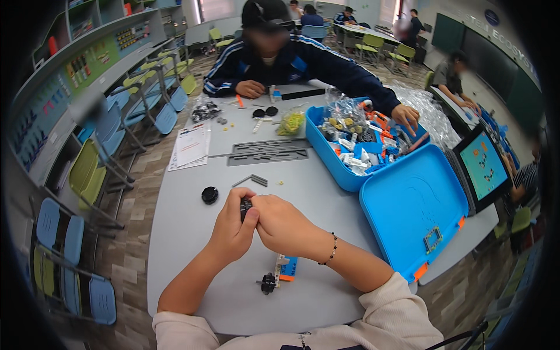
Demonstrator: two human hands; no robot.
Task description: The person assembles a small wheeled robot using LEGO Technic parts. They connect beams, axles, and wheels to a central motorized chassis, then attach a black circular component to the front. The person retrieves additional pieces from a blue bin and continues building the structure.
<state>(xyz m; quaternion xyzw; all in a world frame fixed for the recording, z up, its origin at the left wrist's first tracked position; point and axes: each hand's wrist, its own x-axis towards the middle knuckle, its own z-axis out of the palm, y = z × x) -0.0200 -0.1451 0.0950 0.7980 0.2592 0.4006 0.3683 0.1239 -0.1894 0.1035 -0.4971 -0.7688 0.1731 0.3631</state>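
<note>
Over the middle of the table, my left hand point(232, 228) is closed round a small black building-kit piece point(245, 207), with the thumb along its near side. My right hand point(287, 224) presses against the same piece with its fingers curled; its fingertips and much of the piece are hidden. Left of the hands lies a black wheel point(209, 195). Some grey rods point(256, 179) and a tiny yellow ring point(280, 182) rest just beyond them. Below my right wrist sits a partly built white, blue and orange assembly point(286, 268) with a black wheel point(268, 283) on an axle.
At the right, an open blue bin point(332, 157) is full of loose parts, its lid point(408, 204) spread toward me beside a tablet point(483, 166). Across the table a person point(291, 64) reaches into the bin. Grey sorting trays point(268, 156) and papers point(191, 146) lie mid-table.
</note>
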